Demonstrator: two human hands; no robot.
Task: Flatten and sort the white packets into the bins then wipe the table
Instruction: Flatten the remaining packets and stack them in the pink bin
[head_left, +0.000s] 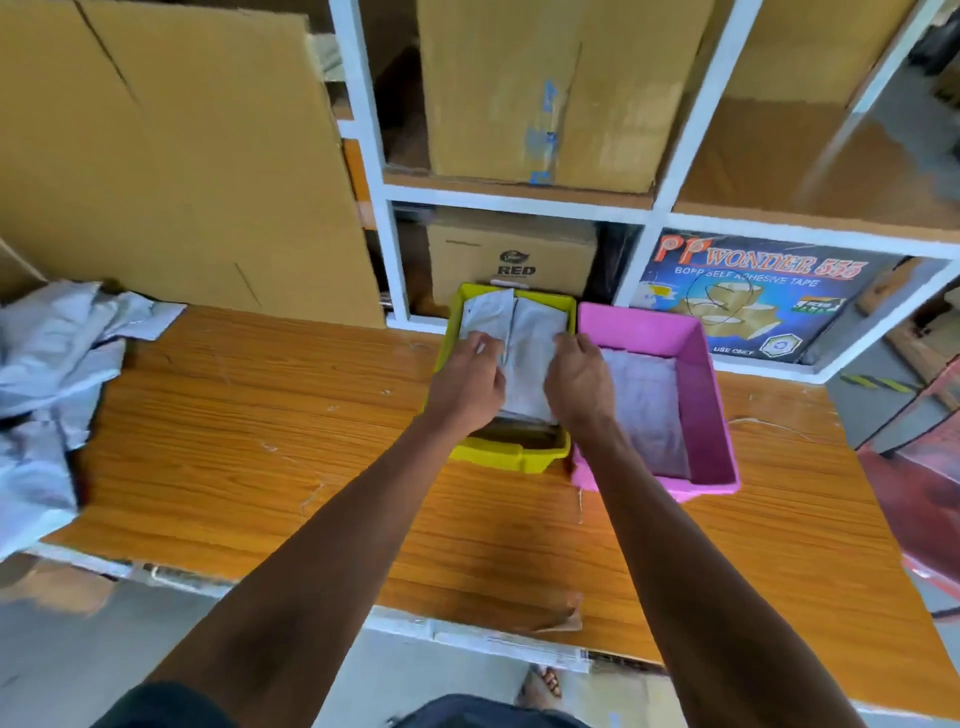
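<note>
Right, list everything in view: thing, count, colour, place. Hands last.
table: one, orange wood grain, centre.
yellow bin: one, far side of table.
pink bin: one, touching the yellow bin's right side.
packets in yellow bin: at least two, white.
packet in pink bin: one visible, white, lying flat.
loose packets: a crumpled pile, white, table's left end.
cardboard boxes: several, brown, on the white shelves behind.
tape box: one, blue, lower right shelf.
left hand: grips a packet in the yellow bin.
right hand: grips a packet there too.
</note>
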